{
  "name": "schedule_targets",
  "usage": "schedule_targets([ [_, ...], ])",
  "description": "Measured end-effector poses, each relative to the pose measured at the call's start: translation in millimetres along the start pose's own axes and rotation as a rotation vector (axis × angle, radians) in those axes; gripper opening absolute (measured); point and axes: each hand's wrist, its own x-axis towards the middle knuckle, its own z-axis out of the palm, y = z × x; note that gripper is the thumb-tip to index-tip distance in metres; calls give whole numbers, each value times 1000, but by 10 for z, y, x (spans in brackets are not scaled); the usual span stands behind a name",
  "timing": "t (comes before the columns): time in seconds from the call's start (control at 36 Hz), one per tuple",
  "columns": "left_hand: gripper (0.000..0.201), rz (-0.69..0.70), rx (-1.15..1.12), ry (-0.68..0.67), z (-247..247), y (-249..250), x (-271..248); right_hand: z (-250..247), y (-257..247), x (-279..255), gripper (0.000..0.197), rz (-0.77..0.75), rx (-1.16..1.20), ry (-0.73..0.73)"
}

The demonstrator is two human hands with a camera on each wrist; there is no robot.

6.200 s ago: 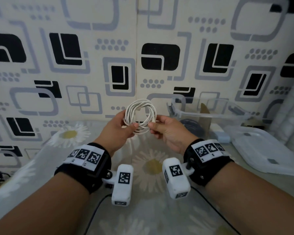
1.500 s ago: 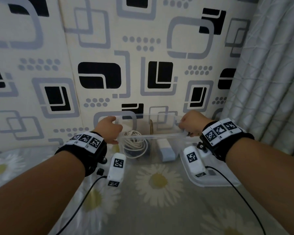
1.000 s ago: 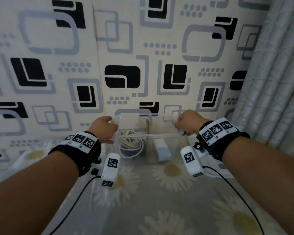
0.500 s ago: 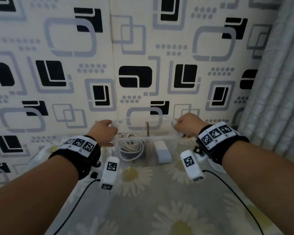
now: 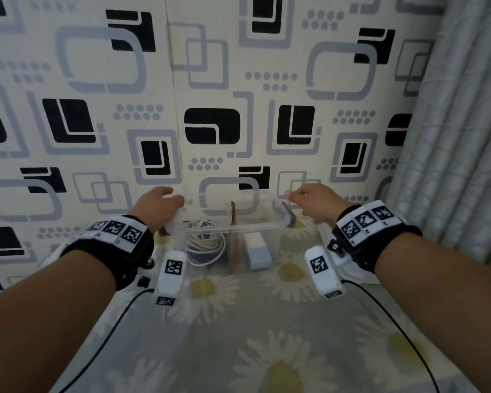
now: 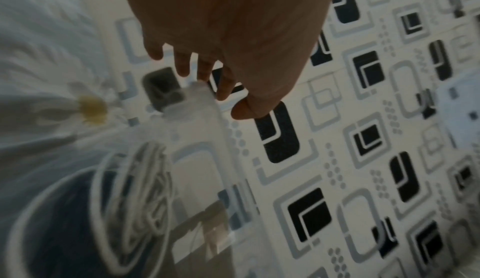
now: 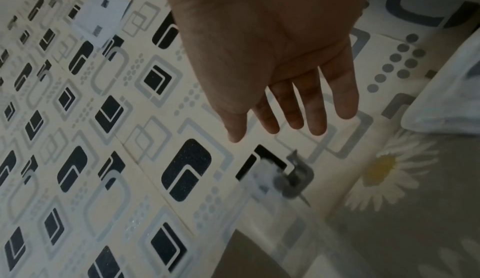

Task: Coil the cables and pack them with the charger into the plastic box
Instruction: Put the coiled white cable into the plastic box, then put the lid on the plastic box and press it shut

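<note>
The clear plastic box stands on the daisy cloth against the wall. Its left compartment holds the coiled white cable on top of a dark coil. The white charger lies right of a cardboard divider. My left hand hovers at the box's left end. Its fingers are loosely straight just over the grey latch and hold nothing. My right hand is at the right end, with fingers spread above the other latch and off it.
The patterned wall rises directly behind the box. A grey curtain hangs at the right. The white lid lies on the cloth to the right, beyond my right wrist. Bare cloth stretches between me and the box.
Both hands gripped the box's ends and shifted it left, away from the lid. Now they have let go and their fingers have straightened.
</note>
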Motion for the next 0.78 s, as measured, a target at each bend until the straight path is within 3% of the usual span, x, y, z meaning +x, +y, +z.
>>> schedule_targets([
  [0.17,42,211,-58,-1,143,545,-253,-276,214,-39,57,60,-33,33],
  [0.36,37,332,-185,-130,592,1121,-588,-493,480,-185,62,129,-66,34],
  [0.64,36,363,-277,-403,1342,1448,-958,-645,1053,-321,48,225,101,67],
  [0.78,35,300,-262,-518,1711,1399,-1069,-700,1342,-355,59,289,93,29],
])
